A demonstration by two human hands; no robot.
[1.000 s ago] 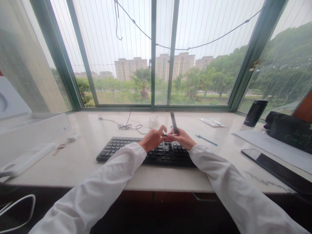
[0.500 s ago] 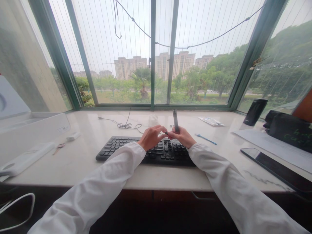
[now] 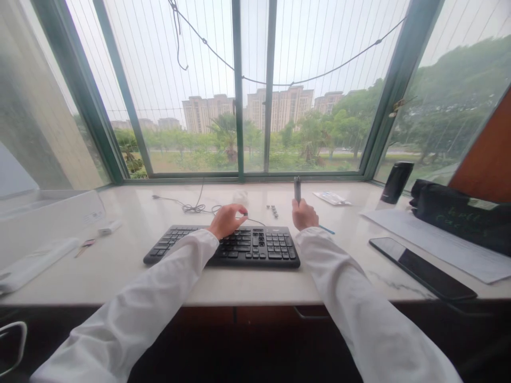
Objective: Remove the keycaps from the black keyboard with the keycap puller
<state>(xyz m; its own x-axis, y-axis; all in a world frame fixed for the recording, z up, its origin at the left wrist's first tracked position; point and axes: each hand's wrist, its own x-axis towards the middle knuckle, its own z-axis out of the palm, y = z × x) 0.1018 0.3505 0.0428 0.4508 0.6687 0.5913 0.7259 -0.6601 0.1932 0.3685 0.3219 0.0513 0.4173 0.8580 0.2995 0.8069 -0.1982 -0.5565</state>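
The cable [image 3: 195,206] coils on the surface [image 3: 255,287] beyond the keyboard [image 3: 279,251], runs behind the left hand [image 3: 230,219] and reaches the keyboard's back edge. A pale, blurred object [image 3: 240,198] stands just behind that hand. Several small grey pieces [image 3: 274,211] lie past the keyboard, between the two hands, in the way of a low sweep. The blue stick [image 3: 326,229] pokes out beside the right wrist, partly hidden by the sleeve [image 3: 335,260]; a flat white packet [image 3: 331,198] lies farther back. Off to the right are the phone [image 3: 423,268], paper [image 3: 443,242], a black pouch [image 3: 459,215] and a black cylinder [image 3: 397,182]; off to the left, a white box [image 3: 51,218], a small white block [image 3: 109,227] and keys [image 3: 85,244].

The left hand pinches a small dark piece [image 3: 245,214] between thumb and finger, above the keyboard's back. The right hand [image 3: 305,215] is wrapped round a dark tool [image 3: 297,190], held upright past the keyboard's right end.

A strip of surface runs between keyboard and front edge; the window frame [image 3: 179,175] bounds the back. Bare surface also shows between keyboard and phone, crossed by the right sleeve.
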